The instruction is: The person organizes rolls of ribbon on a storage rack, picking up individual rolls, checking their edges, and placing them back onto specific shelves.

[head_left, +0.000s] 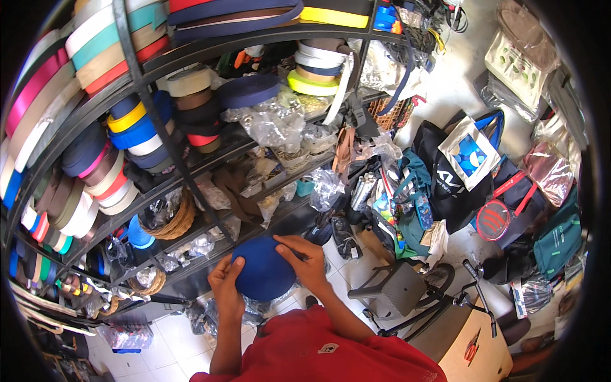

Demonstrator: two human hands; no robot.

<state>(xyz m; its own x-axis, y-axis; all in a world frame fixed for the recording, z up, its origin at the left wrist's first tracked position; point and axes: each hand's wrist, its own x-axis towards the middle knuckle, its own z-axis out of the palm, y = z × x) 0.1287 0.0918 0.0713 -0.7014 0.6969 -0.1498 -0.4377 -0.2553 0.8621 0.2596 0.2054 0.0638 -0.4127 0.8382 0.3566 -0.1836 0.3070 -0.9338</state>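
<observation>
A flat, round blue roll of webbing is held up in front of my red shirt, its broad face toward me. My left hand grips its left edge, thumb on the near face and fingers curled behind. At the upper right edge, my right hand pinches the rim between thumb and fingers. Whether a loose end of the webbing lies in that pinch I cannot tell. The far side of the roll is hidden.
A black metal shelf rack runs along the left, stacked with many-coloured webbing rolls and plastic bags. A wicker basket sits lower down. To the right are a grey stool, a bicycle handlebar and several bags.
</observation>
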